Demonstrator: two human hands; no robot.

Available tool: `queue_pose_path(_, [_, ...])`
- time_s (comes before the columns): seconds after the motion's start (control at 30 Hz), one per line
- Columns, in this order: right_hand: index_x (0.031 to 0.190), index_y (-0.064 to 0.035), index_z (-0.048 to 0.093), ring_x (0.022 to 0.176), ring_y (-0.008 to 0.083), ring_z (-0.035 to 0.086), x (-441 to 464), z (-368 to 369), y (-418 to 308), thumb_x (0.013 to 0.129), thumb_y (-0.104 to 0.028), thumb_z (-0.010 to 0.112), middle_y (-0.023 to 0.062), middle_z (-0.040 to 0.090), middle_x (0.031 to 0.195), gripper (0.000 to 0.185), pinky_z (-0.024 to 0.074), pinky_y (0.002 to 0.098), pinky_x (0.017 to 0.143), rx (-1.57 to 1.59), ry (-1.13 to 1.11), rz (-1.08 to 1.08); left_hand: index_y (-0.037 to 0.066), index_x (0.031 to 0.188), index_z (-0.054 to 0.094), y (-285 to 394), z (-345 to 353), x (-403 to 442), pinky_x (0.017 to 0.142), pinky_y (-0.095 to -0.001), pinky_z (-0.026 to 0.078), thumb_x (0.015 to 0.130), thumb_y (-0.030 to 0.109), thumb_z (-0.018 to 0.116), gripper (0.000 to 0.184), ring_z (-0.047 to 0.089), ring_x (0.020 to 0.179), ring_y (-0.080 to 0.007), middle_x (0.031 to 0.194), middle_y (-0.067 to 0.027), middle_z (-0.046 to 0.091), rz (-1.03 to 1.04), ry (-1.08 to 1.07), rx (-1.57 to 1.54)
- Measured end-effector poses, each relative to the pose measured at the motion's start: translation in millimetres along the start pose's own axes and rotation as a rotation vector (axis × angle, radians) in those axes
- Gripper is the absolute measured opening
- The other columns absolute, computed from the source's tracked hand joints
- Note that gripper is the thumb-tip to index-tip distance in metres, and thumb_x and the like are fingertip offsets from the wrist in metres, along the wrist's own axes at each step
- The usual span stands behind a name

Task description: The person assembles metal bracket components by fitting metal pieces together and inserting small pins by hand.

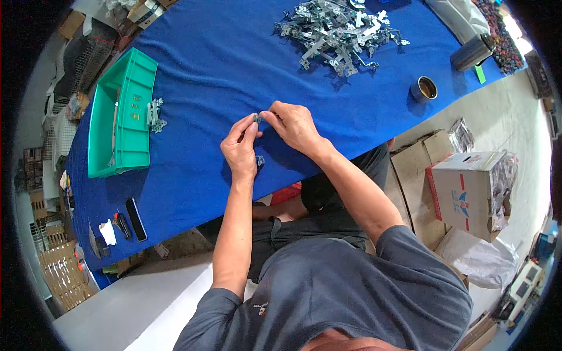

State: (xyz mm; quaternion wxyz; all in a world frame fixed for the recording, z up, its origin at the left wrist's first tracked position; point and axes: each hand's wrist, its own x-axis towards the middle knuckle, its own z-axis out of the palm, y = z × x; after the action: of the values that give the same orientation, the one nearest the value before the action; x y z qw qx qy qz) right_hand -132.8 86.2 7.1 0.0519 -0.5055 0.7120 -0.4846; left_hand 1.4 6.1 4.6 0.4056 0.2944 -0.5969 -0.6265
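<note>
Over the blue cloth [199, 76], my left hand [239, 149] and my right hand [294, 127] meet at their fingertips. Both pinch one small metal part [257, 118], mostly covered by the fingers. Another small metal piece [260, 159] lies on the cloth just right of my left wrist. A large heap of metal brackets [339, 35] sits at the top of the table. Several more brackets [156, 116] lie beside the right wall of a green bin [133, 143] at the left.
A metal cup [424, 89] and a dark bottle [472, 52] stand at the table's right. At the lower left lie a phone [136, 219], a black and red tool [122, 225] and a white scrap [108, 232]. A carton [462, 193] stands on the floor at right.
</note>
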Motion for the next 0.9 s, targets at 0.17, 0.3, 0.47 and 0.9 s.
queue_pose_path(0.17, [0.081, -0.0001, 0.061, 0.06, 0.0318, 0.063, 0.7, 0.8, -6.2, 0.092, -0.021, 0.067, 0.0161, 0.062, 0.067, 0.024, 0.0469, 0.0402, 0.055, 0.116, 0.08, -0.007, -0.004, 0.112, 0.07, -1.4, -0.7, 0.0, 0.074, -0.0251, 0.057, 0.091, -0.001, 0.065, 0.021, 0.067, 0.089, -0.0141, 0.107, -0.0112, 0.071, 0.003, 0.01, 0.012])
queue_pose_path(0.3, [0.079, -0.0023, 0.058, 0.066, 0.0383, 0.064, 0.2, -0.5, -0.8, 0.094, -0.03, 0.061, 0.0176, 0.063, 0.069, 0.032, 0.0478, 0.0474, 0.058, 0.036, -0.019, 0.019, -0.004, 0.111, 0.07, -2.6, -0.3, 0.4, 0.074, -0.0252, 0.057, 0.091, -0.001, 0.065, 0.021, 0.068, 0.089, -0.0142, 0.107, -0.0111, 0.071, 0.011, 0.0, 0.011])
queue_pose_path(0.47, [0.077, -0.0024, 0.057, 0.066, 0.0386, 0.063, 0.8, 2.6, -0.8, 0.095, -0.03, 0.061, 0.0181, 0.062, 0.068, 0.033, 0.0467, 0.0479, 0.056, 0.04, 0.02, -0.01, -0.005, 0.109, 0.071, 0.6, 1.3, -0.3, 0.073, -0.0252, 0.058, 0.09, -0.003, 0.065, 0.02, 0.067, 0.085, -0.0143, 0.109, -0.0128, 0.07, 0.008, 0.011, 0.023])
queue_pose_path(0.9, [0.075, -0.003, 0.059, 0.065, 0.0387, 0.064, 1.6, -0.7, -4.8, 0.093, -0.032, 0.063, 0.0177, 0.062, 0.067, 0.034, 0.0471, 0.0477, 0.056, 0.148, 0.061, -0.002, -0.004, 0.109, 0.071, -3.0, -1.0, 0.7, 0.073, -0.0252, 0.058, 0.091, -0.002, 0.065, 0.019, 0.067, 0.086, -0.014, 0.11, -0.0122, 0.07, 0.014, 0.01, -0.009])
